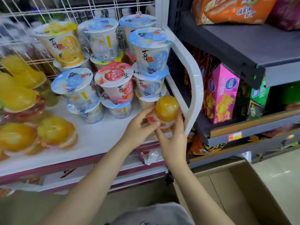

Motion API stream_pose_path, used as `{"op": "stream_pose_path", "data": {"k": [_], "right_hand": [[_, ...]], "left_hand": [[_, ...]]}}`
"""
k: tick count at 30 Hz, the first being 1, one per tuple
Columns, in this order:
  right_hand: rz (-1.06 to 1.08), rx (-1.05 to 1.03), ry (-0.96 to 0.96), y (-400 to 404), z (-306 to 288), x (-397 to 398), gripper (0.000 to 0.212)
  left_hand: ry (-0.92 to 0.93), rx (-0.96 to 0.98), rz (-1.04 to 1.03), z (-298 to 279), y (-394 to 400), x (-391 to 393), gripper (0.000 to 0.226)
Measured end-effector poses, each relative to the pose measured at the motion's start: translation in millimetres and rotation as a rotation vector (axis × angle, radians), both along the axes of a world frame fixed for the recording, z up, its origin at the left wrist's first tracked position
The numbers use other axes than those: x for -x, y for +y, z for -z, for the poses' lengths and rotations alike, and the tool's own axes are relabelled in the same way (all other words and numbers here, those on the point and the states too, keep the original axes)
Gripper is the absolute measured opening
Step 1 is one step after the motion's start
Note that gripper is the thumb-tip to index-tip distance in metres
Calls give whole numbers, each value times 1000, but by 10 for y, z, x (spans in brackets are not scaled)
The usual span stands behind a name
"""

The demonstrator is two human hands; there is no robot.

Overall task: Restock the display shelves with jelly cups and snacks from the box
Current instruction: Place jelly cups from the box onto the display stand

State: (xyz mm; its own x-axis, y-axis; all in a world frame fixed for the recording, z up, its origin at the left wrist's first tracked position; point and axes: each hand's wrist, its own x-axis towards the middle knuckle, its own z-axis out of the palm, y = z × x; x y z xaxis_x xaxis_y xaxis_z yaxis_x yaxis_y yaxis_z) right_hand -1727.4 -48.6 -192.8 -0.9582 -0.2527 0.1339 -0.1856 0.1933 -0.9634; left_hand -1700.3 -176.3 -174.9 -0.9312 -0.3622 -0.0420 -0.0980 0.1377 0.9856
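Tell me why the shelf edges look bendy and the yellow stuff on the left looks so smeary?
In the head view, the wide-angle lens bows the white shelf post; the yellow jelly packs at the left edge are smeared and blurry, while the orange jelly cup between both hands near the middle looks much sharper.

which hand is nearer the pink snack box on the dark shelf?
Right. The right hand grips the orange jelly cup just left of the pink snack box; the left hand is farther left.

Jelly cups [113, 78] on shelf [100, 137] (box [240, 192] right).
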Motion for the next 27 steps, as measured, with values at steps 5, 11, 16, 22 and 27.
{"op": "stream_pose_path", "data": {"k": [5,11,16,22,27], "right_hand": [[-54,39,3,-26,32,-88,85],[-197,-5,52,-373,78,-369,52],[-337,-18,31,-710,53,-505,72],[-438,-35,81,-1051,34,-621,76],[-463,-7,84,-1190,-35,-675,65]], "left_hand": [[22,-24,-46,45,-104,-244,46],[38,-98,-223,103,-457,-735,41],[40,-61,-258,87,-690,-1125,41],[51,-25,-374,84,-831,-1369,43],[48,23,-414,163,-701,-1605,53]]}}
